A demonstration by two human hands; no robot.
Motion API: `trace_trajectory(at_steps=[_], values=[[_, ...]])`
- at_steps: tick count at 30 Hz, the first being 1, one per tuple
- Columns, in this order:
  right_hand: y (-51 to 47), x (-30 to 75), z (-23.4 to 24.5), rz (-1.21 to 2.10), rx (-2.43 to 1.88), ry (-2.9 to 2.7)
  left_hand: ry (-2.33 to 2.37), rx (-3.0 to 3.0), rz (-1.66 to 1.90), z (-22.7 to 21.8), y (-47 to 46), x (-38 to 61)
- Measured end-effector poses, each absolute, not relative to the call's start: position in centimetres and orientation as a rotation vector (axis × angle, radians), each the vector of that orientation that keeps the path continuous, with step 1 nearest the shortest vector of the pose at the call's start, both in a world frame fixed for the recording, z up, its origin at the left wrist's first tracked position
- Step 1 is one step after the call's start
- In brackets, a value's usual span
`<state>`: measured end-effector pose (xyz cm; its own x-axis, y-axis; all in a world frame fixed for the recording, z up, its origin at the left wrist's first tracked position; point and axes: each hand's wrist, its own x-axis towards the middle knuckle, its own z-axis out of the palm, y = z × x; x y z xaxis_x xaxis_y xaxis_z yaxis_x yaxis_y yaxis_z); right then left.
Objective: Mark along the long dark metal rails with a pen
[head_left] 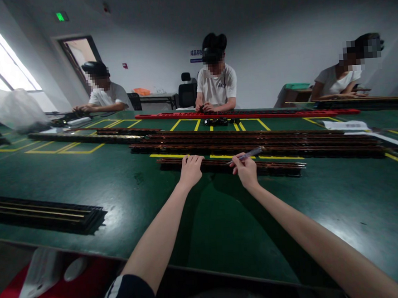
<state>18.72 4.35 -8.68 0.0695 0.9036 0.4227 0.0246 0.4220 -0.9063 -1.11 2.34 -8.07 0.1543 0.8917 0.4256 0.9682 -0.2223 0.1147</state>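
A long dark rail with coppery edges (275, 167) lies across the green table in front of me. My left hand (191, 171) rests over its left half, fingers curled over the far edge and thumb hidden. Farther right, my right hand (246, 169) grips a small screwdriver (253, 152) with a clear, purplish handle. Its thin metal shaft points left and down toward the rail; whether the tip touches it I cannot tell. Just beyond lies a stack of similar long rails (253, 140).
Another bundle of dark strips (43, 212) lies at the table's left. A long red bar (268, 113) crosses the far side, where a co-worker (217, 86) works. Two more people sit far left and far right. Papers (345, 125) lie at the right, a plastic bag (22, 109) at the left.
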Motion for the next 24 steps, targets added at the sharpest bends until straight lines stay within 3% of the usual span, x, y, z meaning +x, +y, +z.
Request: trace_trajectory(at_steps=[24], values=[[4.50,18.78,-8.77,0.798,-0.950,-1.355,-1.838,-2.260,-0.598,-8.27,2.78,-1.14]])
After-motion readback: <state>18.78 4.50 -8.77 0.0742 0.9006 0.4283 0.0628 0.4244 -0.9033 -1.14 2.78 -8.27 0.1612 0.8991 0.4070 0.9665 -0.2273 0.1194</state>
